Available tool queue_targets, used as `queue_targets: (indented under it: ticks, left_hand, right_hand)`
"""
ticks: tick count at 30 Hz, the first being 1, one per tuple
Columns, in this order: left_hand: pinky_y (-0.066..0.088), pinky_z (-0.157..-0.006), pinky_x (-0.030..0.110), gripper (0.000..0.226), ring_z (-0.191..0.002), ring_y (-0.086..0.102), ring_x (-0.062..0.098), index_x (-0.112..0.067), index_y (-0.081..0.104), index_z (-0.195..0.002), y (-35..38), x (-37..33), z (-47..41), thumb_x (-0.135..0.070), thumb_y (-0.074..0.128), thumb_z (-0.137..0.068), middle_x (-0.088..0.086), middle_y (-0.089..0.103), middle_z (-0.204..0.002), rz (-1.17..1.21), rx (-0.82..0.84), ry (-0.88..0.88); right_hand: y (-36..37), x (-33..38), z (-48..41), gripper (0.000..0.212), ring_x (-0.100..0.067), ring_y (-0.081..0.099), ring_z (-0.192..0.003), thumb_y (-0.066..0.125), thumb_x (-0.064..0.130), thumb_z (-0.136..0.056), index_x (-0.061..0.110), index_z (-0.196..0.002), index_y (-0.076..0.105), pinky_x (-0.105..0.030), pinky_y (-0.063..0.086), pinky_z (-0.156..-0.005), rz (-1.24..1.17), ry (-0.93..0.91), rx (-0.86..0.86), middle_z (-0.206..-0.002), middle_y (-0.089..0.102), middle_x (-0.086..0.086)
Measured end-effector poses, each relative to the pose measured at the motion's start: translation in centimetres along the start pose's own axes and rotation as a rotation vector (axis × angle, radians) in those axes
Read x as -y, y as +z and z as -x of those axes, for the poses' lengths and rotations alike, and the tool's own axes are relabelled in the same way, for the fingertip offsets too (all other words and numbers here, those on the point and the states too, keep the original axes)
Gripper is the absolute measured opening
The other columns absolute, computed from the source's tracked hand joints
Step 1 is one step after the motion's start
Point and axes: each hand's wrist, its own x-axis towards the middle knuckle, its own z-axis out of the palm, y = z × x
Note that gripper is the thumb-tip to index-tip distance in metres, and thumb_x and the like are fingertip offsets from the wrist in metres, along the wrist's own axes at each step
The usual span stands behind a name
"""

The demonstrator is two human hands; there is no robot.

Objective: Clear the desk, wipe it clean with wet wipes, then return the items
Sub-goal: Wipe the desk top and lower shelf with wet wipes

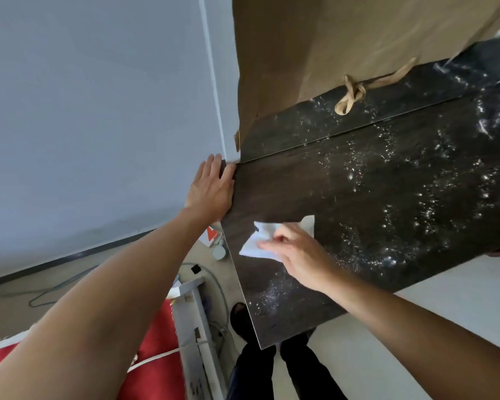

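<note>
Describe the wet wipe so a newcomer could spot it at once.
Find the dark desk filling the right of the view. Near its left edge, the right hand presses a wet wipe. It is white and crumpled, unlike the brown paper bag at the far end.

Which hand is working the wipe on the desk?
The right hand, pressing the white wipe onto the dark desk; the left hand only rests flat on the desk's left edge, holding nothing.
</note>
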Motion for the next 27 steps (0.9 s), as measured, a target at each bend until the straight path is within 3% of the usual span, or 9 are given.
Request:
queue_targets:
  ticks: [3,6,9,13,16,19,23,27]
  left_hand:
    - [0.017,-0.118,0.047,0.046,-0.142,0.015,0.038,-0.008,0.032,-0.142,0.7,-1.9,1.7,-0.029,0.031,-0.101,0.022,0.023,-0.152,0.000,0.032,-0.085]
    - [0.010,-0.119,0.044,0.050,-0.145,0.008,0.035,-0.009,0.026,-0.146,1.0,-3.0,3.4,-0.032,0.027,-0.102,0.021,0.016,-0.155,-0.017,0.058,-0.070]
    - [0.008,-0.119,0.042,0.051,-0.145,0.006,0.034,-0.010,0.024,-0.148,0.8,-3.5,4.6,-0.033,0.025,-0.102,0.020,0.013,-0.156,-0.036,0.087,-0.045]
    - [0.007,-0.119,0.040,0.051,-0.146,0.004,0.032,-0.012,0.021,-0.148,0.8,-3.4,4.9,-0.035,0.022,-0.103,0.016,0.010,-0.157,-0.043,0.084,-0.038]
    - [0.004,-0.119,0.039,0.051,-0.146,0.001,0.031,-0.012,0.019,-0.149,0.9,-3.6,5.1,-0.035,0.021,-0.103,0.015,0.008,-0.158,-0.028,0.080,-0.051]
    - [0.003,-0.119,0.039,0.051,-0.146,0.000,0.030,-0.013,0.016,-0.150,1.0,-4.1,5.4,-0.033,0.020,-0.104,0.015,0.007,-0.158,-0.018,0.069,-0.082]
    - [0.003,-0.120,0.041,0.050,-0.146,-0.001,0.031,-0.011,0.016,-0.150,1.4,-5.4,5.9,-0.028,0.020,-0.103,0.017,0.007,-0.158,0.010,0.057,-0.141]
    - [0.004,-0.120,0.041,0.049,-0.146,0.000,0.031,-0.010,0.019,-0.149,1.7,-6.9,7.1,-0.027,0.022,-0.103,0.018,0.009,-0.157,0.039,0.033,-0.186]
  right_hand:
    - [0.7,0.5,0.6,0.039,-0.024,0.050,-0.090,0.058,-0.004,-0.080,0.019,-0.109,0.066,-0.037,0.047,-0.080,0.020,0.070,-0.096,-0.085,0.049,-0.004]
    - [3.3,4.3,6.5,0.039,-0.018,0.045,-0.090,0.048,-0.001,-0.083,0.022,-0.111,0.063,-0.028,0.040,-0.081,-0.041,-0.118,0.077,-0.087,0.046,-0.001]
    - [3.4,3.2,8.2,0.043,-0.018,0.047,-0.088,0.054,-0.001,-0.083,0.027,-0.115,0.062,-0.030,0.045,-0.077,-0.036,-0.148,0.136,-0.089,0.046,0.000]
    - [2.9,2.1,4.2,0.046,-0.020,0.046,-0.081,0.057,-0.008,-0.076,0.019,-0.113,0.061,-0.032,0.044,-0.074,-0.004,0.099,-0.136,-0.083,0.046,-0.002]
    - [5.5,5.5,7.6,0.036,-0.021,0.048,-0.083,0.053,-0.002,-0.081,0.018,-0.109,0.063,-0.031,0.044,-0.074,-0.049,-0.113,-0.034,-0.084,0.049,-0.003]
    - [5.5,5.2,10.5,0.036,-0.019,0.047,-0.084,0.063,-0.002,-0.078,0.020,-0.106,0.064,-0.032,0.045,-0.071,-0.058,-0.273,0.048,-0.088,0.046,0.000]
    - [4.2,2.4,8.3,0.041,-0.020,0.046,-0.081,0.051,-0.003,-0.081,0.015,-0.116,0.061,-0.033,0.046,-0.072,-0.028,0.079,-0.185,-0.090,0.043,0.000]
    - [5.7,4.4,13.1,0.040,-0.019,0.049,-0.086,0.045,0.002,-0.082,0.015,-0.117,0.060,-0.029,0.044,-0.075,0.000,-0.085,-0.049,-0.093,0.049,-0.002]
